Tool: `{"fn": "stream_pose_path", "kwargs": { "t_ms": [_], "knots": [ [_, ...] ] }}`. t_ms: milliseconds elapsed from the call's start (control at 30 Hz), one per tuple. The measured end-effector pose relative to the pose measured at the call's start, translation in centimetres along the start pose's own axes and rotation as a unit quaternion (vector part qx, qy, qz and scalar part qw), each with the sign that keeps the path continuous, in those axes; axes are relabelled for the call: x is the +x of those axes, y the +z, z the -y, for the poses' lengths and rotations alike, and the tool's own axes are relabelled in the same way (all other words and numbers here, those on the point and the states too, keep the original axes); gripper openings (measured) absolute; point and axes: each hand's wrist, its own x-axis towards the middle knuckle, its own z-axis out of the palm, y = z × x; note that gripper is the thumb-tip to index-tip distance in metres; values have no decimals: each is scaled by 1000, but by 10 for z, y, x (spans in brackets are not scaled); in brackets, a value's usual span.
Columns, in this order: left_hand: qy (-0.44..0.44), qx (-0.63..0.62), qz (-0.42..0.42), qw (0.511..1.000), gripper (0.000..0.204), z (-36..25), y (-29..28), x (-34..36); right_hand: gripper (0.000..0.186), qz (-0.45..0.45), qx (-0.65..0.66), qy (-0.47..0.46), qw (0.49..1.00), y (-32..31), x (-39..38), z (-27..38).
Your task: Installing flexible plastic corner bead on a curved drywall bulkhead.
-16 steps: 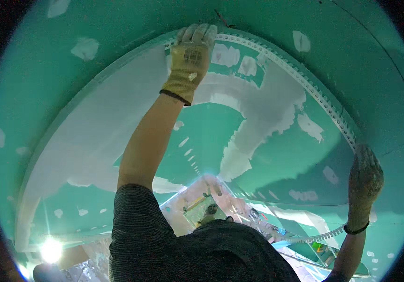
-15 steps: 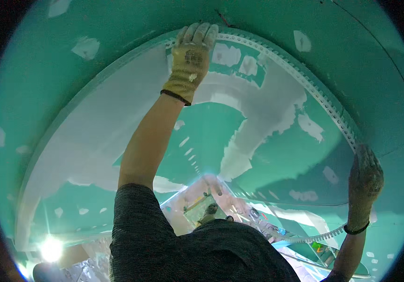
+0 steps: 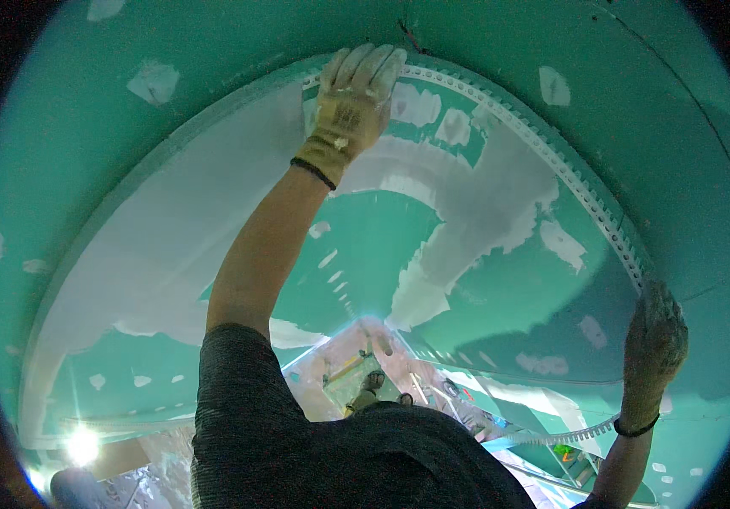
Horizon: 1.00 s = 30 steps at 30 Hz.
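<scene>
A thin white corner bead, perforated with round holes and notched along its flange, follows the curved edge of a green plasterboard arch. My left hand, in a dusty yellowish work glove, grips it near the top of the curve, fingers bent over the edge. Farther down on the right, my right hand, in a similar whitened glove, is closed round the same strip. Below that wrist a loose length of the bead curves away toward the lower middle. The gloves hide the strip directly under them.
Grey-white filler covers broad parts of the board. A bright lamp shines at lower left. Far below my torso, a foot stands above a cluttered floor. A dark cable runs down the upper right surface.
The view has shifted slightly, so the arch sits a little lower on the right. Both hands stay on the bead in nearly the same places.
</scene>
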Motion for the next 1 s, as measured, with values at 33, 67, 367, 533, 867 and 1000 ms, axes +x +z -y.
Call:
{"fn": "stream_pose_path", "kwargs": {
  "t_ms": [33,67,367,533,867,1000],
  "knots": [
    [-8,1,-2,1000,62,1,2,1,41,-9,3,11,1000,3,0,-1],
    [-9,3,-4,1000,62,-1,3,1,41,-10,2,10,1000,1,3,1],
    [-30,20,27,999,62,-5,16,-2,39,28,25,42,998,1,4,-3],
    [-34,-6,42,999,58,-11,-3,-3,36,-8,5,-17,1000,-4,4,-5],
    [-26,5,31,999,75,-7,4,3,38,-42,11,6,999,12,-5,-9],
    [-22,8,21,1000,76,-8,5,-1,39,-23,3,14,1000,-4,9,3]
  ]
}}
